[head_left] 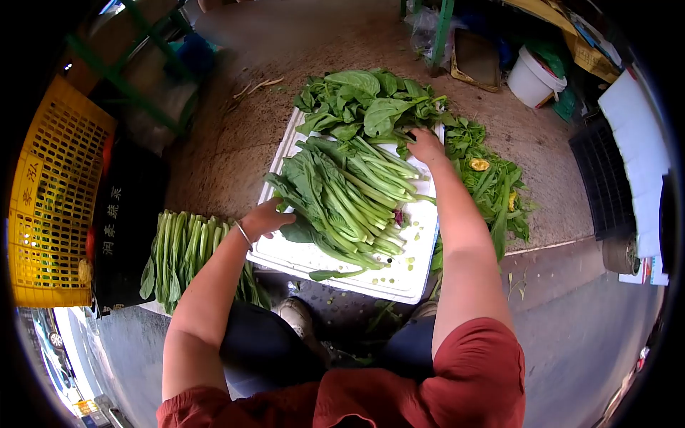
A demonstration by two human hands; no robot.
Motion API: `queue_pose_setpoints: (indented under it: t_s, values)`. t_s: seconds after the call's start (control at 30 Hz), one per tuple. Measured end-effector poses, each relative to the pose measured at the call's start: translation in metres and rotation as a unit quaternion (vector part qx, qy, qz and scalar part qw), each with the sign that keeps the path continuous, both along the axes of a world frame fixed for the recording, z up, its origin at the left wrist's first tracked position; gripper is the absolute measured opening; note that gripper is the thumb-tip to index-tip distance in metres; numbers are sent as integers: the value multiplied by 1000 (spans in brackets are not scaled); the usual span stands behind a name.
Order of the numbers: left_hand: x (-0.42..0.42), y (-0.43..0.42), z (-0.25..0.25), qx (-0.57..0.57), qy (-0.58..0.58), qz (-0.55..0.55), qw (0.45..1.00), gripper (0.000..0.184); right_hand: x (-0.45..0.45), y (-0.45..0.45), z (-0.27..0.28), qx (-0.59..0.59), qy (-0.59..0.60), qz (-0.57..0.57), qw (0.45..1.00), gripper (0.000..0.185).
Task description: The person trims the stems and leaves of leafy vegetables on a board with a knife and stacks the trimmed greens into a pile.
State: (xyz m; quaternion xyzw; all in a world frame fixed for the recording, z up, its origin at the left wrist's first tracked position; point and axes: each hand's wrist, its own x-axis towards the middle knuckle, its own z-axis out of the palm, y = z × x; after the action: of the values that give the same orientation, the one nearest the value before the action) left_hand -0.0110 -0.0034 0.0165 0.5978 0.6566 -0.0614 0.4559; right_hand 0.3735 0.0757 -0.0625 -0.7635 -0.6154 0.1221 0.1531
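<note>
Just below the white board [285, 245], near its close edge: a person's dark-trousered knees, with a shoe [294, 315] between them. Seated or crouched close, it seems, so both hands reach the board easily.

On the board, nearer half: long-stemmed greens [342, 192] in a broad heap. Leaves to the left, pale stem ends to the right, roughly parallel; likely laid so to bring the ends together. Small green bits [410, 267] scattered by the ends.

Left hand [265, 217], a ring-shaped band [243, 232] at its wrist: at the board's left edge, against the leafy side of the heap. Fingers partly curled, some hidden under leaf; cannot tell whether they close on anything. Placement would suit steadying that side.

To the left of the board, close beside it: a second row of greens [187, 239], stem ends away from the person, leaves hanging nearer; perhaps set apart there to hold it distinct from the heap.

Right hand [427, 146]: at the board's far right, beyond the stem ends, arm extended. Fingertips in among the loose leafy greens [374, 100] on the far end; grip hidden, cannot tell how closed.

Right of the board, on the brown ground [207, 160]: tangled leaves [464, 143], off the board, probably to spare its surface.

Farther out, left: yellow crate [53, 192]. Beyond, right: white bucket [534, 77].
</note>
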Motion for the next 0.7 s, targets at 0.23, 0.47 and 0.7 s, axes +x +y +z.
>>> queue_pose_setpoints:
  t_s: [0.23,0.47,0.7]
  values:
    - [-1,3,-7,7,-17,-8,1000,73,4,-14,2,-168,333,41,927,15]
    - [10,3,-2,17,-8,-21,1000,74,-7,-37,19,-235,419,33,877,22]
    - [16,13,-21,280,31,85,956,89,-41,-66,32,-157,410,5,899,82]
